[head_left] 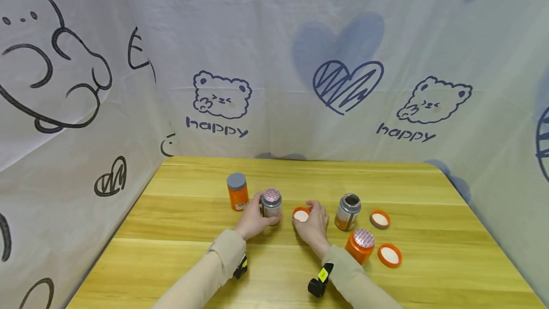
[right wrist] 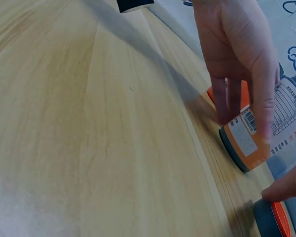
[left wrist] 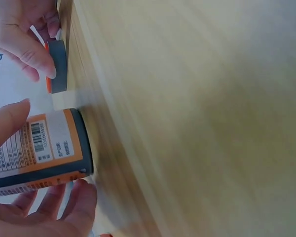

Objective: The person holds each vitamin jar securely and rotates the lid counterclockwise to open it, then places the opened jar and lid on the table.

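My left hand holds a grey-and-orange jar round its sides. A foil seal with a printed pattern covers the jar's top. The left wrist view shows the thumb on one side of the jar and curled fingers on the other; a barcode label faces out. To its right, my right hand pinches an upturned lid at the table, thumb on its near side. That lid is dark grey outside, with an orange rim and a white inside.
An orange jar with a grey lid stands left of my left hand. Right of my right hand are a grey jar with a torn-open top and an orange foil-sealed jar. Two upturned lids, one farther and one nearer, lie beyond.
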The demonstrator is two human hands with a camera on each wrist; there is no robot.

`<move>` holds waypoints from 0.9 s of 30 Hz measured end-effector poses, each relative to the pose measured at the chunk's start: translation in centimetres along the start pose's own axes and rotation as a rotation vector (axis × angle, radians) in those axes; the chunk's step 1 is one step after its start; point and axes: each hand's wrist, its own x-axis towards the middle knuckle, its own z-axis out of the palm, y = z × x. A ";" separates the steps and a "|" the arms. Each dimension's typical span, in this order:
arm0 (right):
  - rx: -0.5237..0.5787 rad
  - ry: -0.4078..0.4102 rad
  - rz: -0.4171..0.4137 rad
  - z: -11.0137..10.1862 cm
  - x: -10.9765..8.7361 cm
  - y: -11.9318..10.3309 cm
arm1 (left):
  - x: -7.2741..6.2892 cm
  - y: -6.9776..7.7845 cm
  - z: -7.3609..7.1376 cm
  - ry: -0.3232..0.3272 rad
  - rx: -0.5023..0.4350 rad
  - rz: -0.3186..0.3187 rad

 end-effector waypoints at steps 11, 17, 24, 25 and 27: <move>-0.003 0.019 -0.026 0.0 -0.1 -0.2 | -0.3 -0.1 -0.3 -0.018 0.055 0.005; -0.006 -0.025 0.019 0.2 0.5 0.0 | -0.4 0.1 -0.4 -0.028 0.083 0.045; -0.012 -0.024 0.026 -0.1 0.3 -0.1 | -0.1 0.1 -0.1 -0.035 0.060 -0.010; -0.013 -0.026 0.027 -0.1 0.3 -0.1 | 0.0 0.1 -0.1 -0.036 0.064 -0.013; -0.014 -0.028 0.031 -0.1 0.3 0.0 | 0.1 0.1 0.0 -0.038 0.070 -0.015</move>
